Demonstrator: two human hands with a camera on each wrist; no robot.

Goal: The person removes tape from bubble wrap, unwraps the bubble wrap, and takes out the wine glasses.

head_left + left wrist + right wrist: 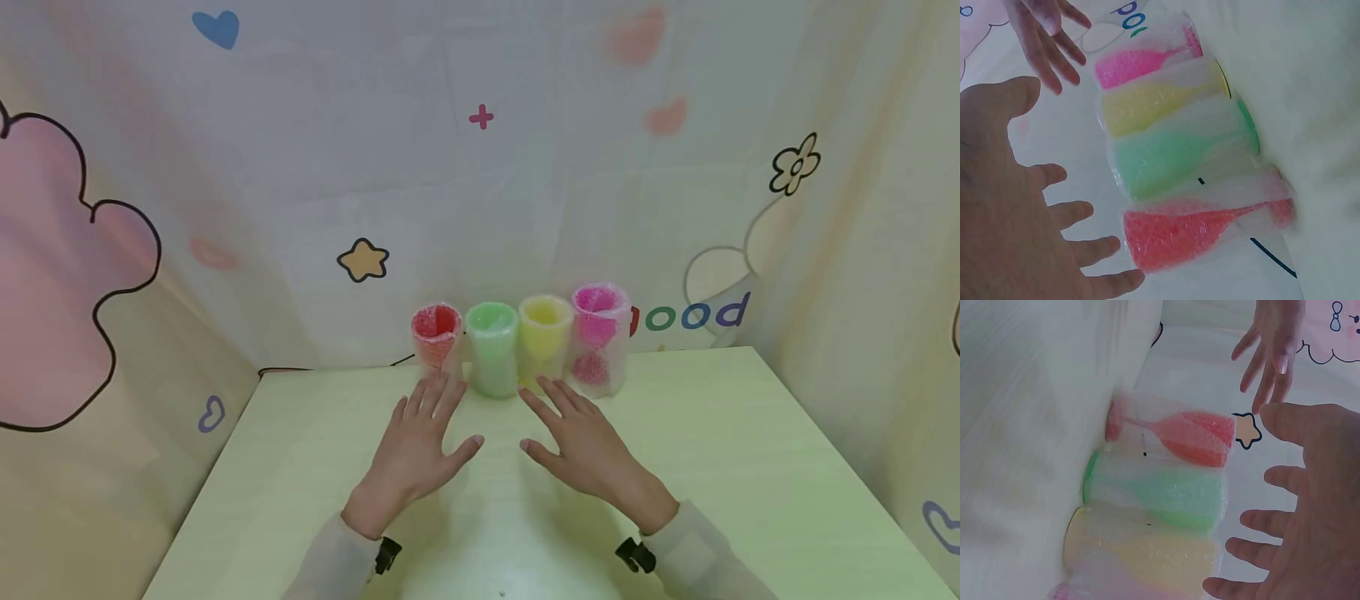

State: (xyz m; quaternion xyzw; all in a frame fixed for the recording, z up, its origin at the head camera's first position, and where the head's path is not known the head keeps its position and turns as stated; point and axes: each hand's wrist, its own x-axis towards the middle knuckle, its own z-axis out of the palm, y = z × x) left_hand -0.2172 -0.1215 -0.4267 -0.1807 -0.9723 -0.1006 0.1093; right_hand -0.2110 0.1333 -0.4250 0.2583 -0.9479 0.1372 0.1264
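Four stemmed goblets in clear bubble wrap stand upright in a row at the back of the table. From left to right they are a red goblet [437, 329], a green goblet [492, 346], a yellow goblet [545, 329] and a pink goblet [600, 312]. My left hand [417, 450] is in front of the red goblet, fingers straight and spread, thumb pointing inward. Mirroring it, my right hand [588, 446] is held before the yellow and pink goblets with fingers extended. Both wrist views show nothing in either palm and space between the fingers and the wrapped bowls.
The pale tabletop [750, 467] reaches back to a printed curtain [525, 192] close behind the goblets. Further curtain folds hang along the left and right sides. A small black clip [387, 555] sits at the left cuff, another black clip [635, 555] at the right.
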